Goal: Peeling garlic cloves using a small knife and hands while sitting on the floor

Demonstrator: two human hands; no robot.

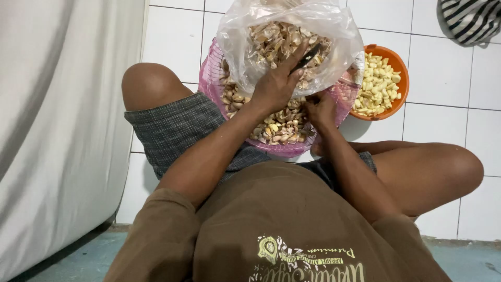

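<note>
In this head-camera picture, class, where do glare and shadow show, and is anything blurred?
Head view: glare streaks the clear plastic bag; soft shadow lies on the white tiles beside the pink basket and under the right knee; left hand and orange bowl are sharp.

Seated on tiled floor [438, 130], knees spread to either side. Between the knees, a mesh basket [209, 86] of unpeeled garlic cloves [279, 128]. On top of the basket, a plastic bag [240, 31] of garlic skins [276, 39]. Left hand [276, 83] pressed on the bag, a knife [307, 57] under its fingers. Right hand [321, 109] in the basket, just below the bag. Right of the basket and touching it, a bowl [399, 65] of peeled cloves [377, 83]. Far left, a hanging cloth [57, 130]. Top right corner, a striped fabric [469, 18].
</note>
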